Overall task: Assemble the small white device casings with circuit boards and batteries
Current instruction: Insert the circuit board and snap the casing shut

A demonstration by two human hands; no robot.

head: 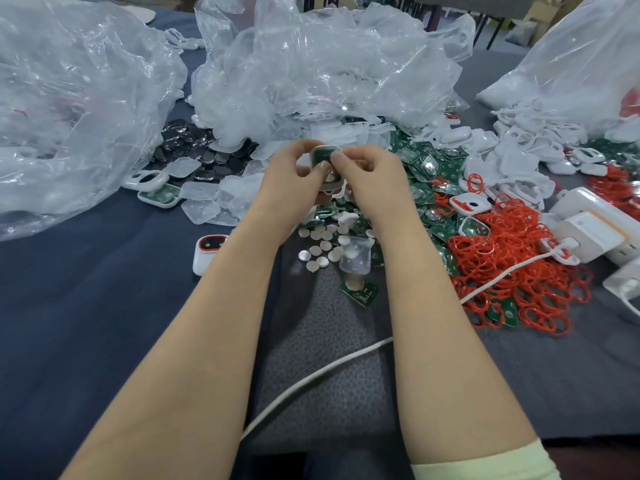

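The left hand [294,173] and right hand [372,176] are clamping together on a white casing [330,147], holding it just above the desk [86,323]; a green circuit board [322,155] is sitting in its open face, with both thumbs lying on it; below the hands, silver coin batteries [320,249] are lying scattered; loose boards [429,188] and red rings [509,268] are piling up to the right; clear plastic bags [329,71] are heaping behind.
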